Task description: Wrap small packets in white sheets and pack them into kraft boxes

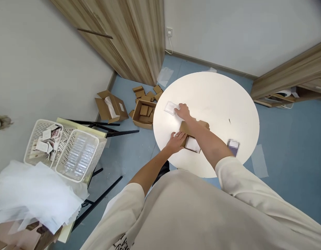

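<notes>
A small open brown cardboard box (pixel 193 139) with a white item inside lies on the round white table (pixel 214 104), near its left front edge. My left hand (pixel 176 141) rests on the box's left side, fingers curled against it. My right hand (pixel 183 111) reaches across the box to a small white packet (pixel 170 107) lying flat on the table at the far left, with the fingers laid on its edge. Whether the packet is gripped or only touched is unclear.
On the blue floor left of the table stand open cardboard boxes (pixel 143 114) and scattered flat brown boxes. Two white lattice baskets (pixel 72 152) with packets sit on a stand at left, beside white sheets (pixel 32 198). Wooden cabinets stand behind and right.
</notes>
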Available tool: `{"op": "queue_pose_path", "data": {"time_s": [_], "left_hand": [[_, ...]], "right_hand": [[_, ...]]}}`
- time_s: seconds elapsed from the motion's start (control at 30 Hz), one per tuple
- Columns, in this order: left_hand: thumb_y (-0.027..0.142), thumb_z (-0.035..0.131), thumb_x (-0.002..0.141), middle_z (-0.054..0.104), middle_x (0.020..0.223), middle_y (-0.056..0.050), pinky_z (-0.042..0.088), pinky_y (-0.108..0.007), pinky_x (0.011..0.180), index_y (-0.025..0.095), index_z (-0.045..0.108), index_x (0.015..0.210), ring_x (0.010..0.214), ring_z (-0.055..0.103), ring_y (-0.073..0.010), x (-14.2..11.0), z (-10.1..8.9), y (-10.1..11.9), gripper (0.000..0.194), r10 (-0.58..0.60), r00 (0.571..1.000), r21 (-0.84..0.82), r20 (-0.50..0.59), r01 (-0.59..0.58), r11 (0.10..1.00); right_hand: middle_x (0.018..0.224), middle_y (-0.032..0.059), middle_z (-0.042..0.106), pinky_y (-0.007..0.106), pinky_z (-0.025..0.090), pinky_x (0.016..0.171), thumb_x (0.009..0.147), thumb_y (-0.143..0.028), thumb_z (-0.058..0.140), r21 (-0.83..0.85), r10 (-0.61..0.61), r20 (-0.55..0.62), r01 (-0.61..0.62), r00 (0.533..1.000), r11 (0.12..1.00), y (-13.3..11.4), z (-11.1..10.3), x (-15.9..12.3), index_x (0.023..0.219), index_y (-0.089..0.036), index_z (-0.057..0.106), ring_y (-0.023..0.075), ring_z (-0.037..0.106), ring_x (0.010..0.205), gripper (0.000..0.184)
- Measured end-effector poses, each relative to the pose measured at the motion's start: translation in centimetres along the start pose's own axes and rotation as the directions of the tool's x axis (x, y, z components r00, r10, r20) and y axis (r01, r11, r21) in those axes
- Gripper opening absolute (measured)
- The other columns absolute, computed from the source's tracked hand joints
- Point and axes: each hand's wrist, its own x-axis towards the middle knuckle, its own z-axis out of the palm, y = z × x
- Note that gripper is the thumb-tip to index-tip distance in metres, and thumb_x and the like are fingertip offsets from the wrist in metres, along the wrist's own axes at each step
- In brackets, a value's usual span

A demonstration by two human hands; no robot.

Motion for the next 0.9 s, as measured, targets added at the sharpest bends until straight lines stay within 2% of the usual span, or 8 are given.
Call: {"op": "queue_pose_path", "data": {"time_s": [0.1, 0.23, 0.33, 0.5, 0.6, 0.7, 0.8, 0.9], "left_hand": [[0.045, 0.067, 0.089, 0.028, 0.170, -0.013, 0.023, -0.054, 0.123, 0.024, 0.025, 0.166, 0.156, 0.026, -0.0366, 0.1, 0.4, -0.3, 0.090, -0.022, 1.000, -0.010, 0.011, 0.022, 1.000], [0.045, 0.067, 0.090, 0.028, 0.170, -0.012, 0.022, -0.055, 0.123, 0.025, 0.025, 0.166, 0.156, 0.025, -0.0381, 0.2, 0.6, -0.5, 0.089, -0.029, 0.999, -0.015, 0.019, 0.029, 0.999], [0.046, 0.067, 0.090, 0.029, 0.170, -0.012, 0.021, -0.056, 0.124, 0.025, 0.025, 0.166, 0.155, 0.026, -0.0380, 0.2, 0.6, -0.5, 0.089, -0.027, 0.999, -0.013, 0.019, 0.027, 1.000], [0.047, 0.069, 0.088, 0.031, 0.169, -0.012, 0.021, -0.056, 0.124, 0.027, 0.025, 0.166, 0.154, 0.028, -0.0379, 0.3, 0.6, -0.5, 0.091, -0.037, 0.999, -0.022, 0.019, 0.038, 0.999], [0.045, 0.070, 0.088, 0.034, 0.167, -0.014, 0.021, -0.056, 0.123, 0.026, 0.027, 0.165, 0.153, 0.031, -0.0374, 0.3, 0.3, -0.4, 0.090, -0.038, 0.999, -0.035, 0.012, 0.038, 0.999], [0.039, 0.070, 0.088, 0.036, 0.166, -0.013, 0.022, -0.057, 0.122, 0.029, 0.030, 0.163, 0.152, 0.033, -0.0366, 0.2, -0.2, -0.2, 0.086, -0.031, 0.999, -0.063, 0.027, 0.033, 0.997], [0.038, 0.070, 0.088, 0.037, 0.166, -0.012, 0.023, -0.056, 0.121, 0.029, 0.031, 0.163, 0.152, 0.032, -0.0369, 0.0, -0.8, 0.1, 0.084, -0.036, 0.999, -0.074, 0.010, 0.037, 0.997], [0.041, 0.069, 0.088, 0.037, 0.165, -0.013, 0.028, -0.055, 0.117, 0.028, 0.031, 0.163, 0.149, 0.034, -0.0384, -0.2, -1.0, 0.5, 0.085, -0.066, 0.998, -0.083, 0.011, 0.066, 0.994]], "right_hand": [[0.134, 0.0162, 0.051, 0.055, 0.044, 0.104, 0.093, -0.047, 0.063, -0.033, -0.022, -0.064, 0.020, 0.998, 0.999, -0.3, 1.3, 1.0, 0.128, -0.020, 0.057, 0.0359, 0.047, 0.124, 0.045], [0.133, 0.0150, 0.051, 0.052, 0.046, 0.102, 0.088, -0.040, 0.068, -0.008, 0.004, -0.071, -0.005, 0.997, 1.000, -0.3, 1.9, 1.7, 0.118, -0.020, 0.059, 0.0334, 0.048, 0.122, 0.037], [0.127, 0.0128, 0.054, 0.049, 0.048, 0.099, 0.082, -0.037, 0.073, 0.059, 0.061, -0.060, -0.058, 0.996, 0.997, -0.4, 1.7, 2.0, 0.112, -0.021, 0.058, 0.0305, 0.052, 0.116, 0.037], [0.100, 0.0039, 0.064, 0.039, 0.051, 0.088, 0.084, -0.028, 0.066, 0.242, 0.014, -0.063, 0.002, 0.998, 0.970, -0.4, 0.3, 0.7, 0.107, -0.022, 0.059, 0.0214, 0.060, 0.093, 0.025], [0.094, 0.0023, 0.065, 0.036, 0.052, 0.084, 0.083, -0.027, 0.065, 0.308, 0.024, -0.128, 0.017, 0.992, 0.951, 0.5, -1.7, -1.4, 0.103, -0.021, 0.060, 0.0193, 0.061, 0.087, 0.022], [0.093, 0.0021, 0.067, 0.035, 0.053, 0.080, 0.080, -0.031, 0.066, 0.389, 0.060, -0.180, 0.015, 0.982, 0.921, 2.7, -4.6, -4.8, 0.103, -0.021, 0.061, 0.0184, 0.062, 0.084, 0.025], [0.092, 0.0022, 0.069, 0.034, 0.054, 0.080, 0.077, -0.035, 0.068, 0.464, 0.097, -0.255, 0.034, 0.962, 0.885, 6.0, -7.3, -9.6, 0.101, -0.021, 0.062, 0.0181, 0.064, 0.083, 0.028], [0.086, 0.0015, 0.069, 0.034, 0.054, 0.078, 0.074, -0.038, 0.069, 0.499, 0.167, -0.233, -0.030, 0.958, 0.866, 9.3, -8.7, -15.3, 0.098, -0.021, 0.062, 0.0184, 0.064, 0.080, 0.030]]}}
